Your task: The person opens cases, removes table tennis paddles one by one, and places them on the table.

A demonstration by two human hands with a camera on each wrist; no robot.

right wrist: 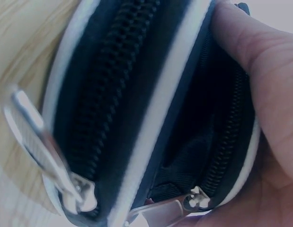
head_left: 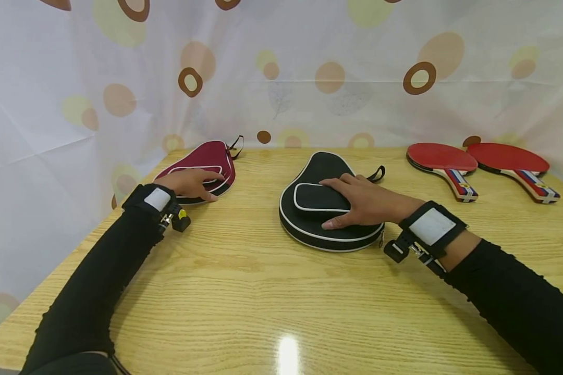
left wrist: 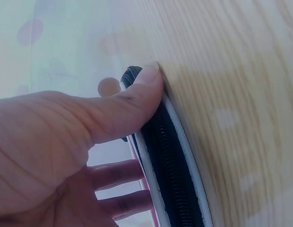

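Note:
A dark red table tennis bat case (head_left: 208,154) with white piping lies at the table's far left. My left hand (head_left: 187,182) holds it by its near part. In the left wrist view the thumb (left wrist: 132,97) lies over the black zip edge (left wrist: 170,161), the other fingers on the face side. A black bat case (head_left: 326,164) lies mid-table, and my right hand (head_left: 363,200) grips its raised front pocket (head_left: 316,198), thumb toward the near side. Close up, the right wrist view shows the thumb beside the pocket zip (right wrist: 226,137) and metal zip pulls (right wrist: 160,213).
Two red table tennis bats (head_left: 441,156) (head_left: 506,156) lie at the far right, handles toward me. Behind the wooden table (head_left: 244,291) hangs a white curtain (head_left: 300,109) patterned with brown and yellow circles. Both wrists carry strapped cameras (head_left: 396,251).

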